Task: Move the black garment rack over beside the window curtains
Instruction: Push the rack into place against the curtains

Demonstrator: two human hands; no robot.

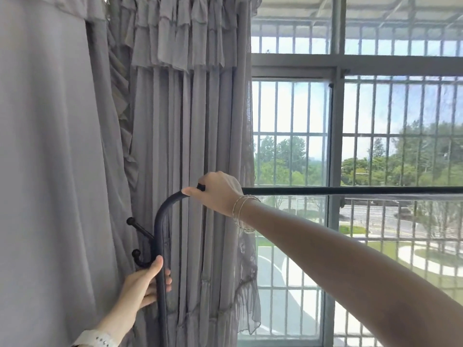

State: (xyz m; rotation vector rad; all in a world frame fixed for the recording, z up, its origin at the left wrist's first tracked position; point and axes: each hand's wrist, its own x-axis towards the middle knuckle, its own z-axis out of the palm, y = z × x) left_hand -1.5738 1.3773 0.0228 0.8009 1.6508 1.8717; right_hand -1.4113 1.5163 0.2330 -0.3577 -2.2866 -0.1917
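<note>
The black garment rack (160,226) stands right against the grey window curtains (190,136). Its left post curves at the top into a horizontal bar (350,190) that runs to the right edge of view. Two knobbed hooks (136,224) stick out left of the post. My left hand (145,284) is wrapped around the upright post below the hooks. My right hand (215,192) grips the top bar just past the bend. The rack's lower part and feet are out of view.
A pale plain curtain (50,171) fills the left side. To the right is a window (333,146) with a grey frame and outside security bars, with trees and a road beyond. The floor is not visible.
</note>
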